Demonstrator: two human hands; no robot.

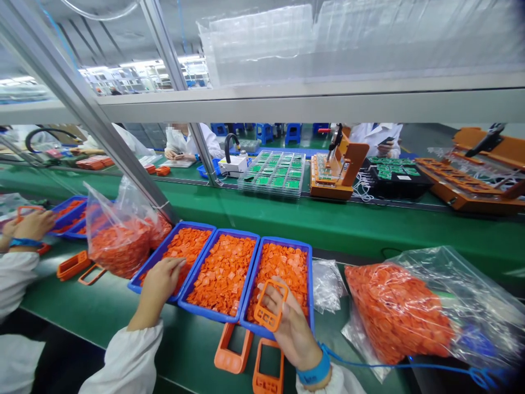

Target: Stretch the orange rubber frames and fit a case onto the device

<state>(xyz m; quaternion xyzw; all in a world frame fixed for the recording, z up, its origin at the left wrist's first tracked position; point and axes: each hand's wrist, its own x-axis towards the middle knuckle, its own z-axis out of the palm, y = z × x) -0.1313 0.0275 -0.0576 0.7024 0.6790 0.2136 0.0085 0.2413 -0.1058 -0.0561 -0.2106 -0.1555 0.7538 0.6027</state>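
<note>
right hand (pixel 294 331) holds the orange frame (pixel 267 311), fingers behind it! left hand (pixel 161 280), fingers bunched over a blue tray (pixel 196 225): grip unclear.

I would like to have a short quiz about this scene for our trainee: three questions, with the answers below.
1. Open question: What does the person's right hand hold?
2. True or false: The person's right wrist wears a blue wristband.
3. Fill in the gap: Of the three blue trays standing side by side in front of the person, the left hand is over the ____ one.

Key:
1. An orange frame.
2. True.
3. Leftmost.
</note>
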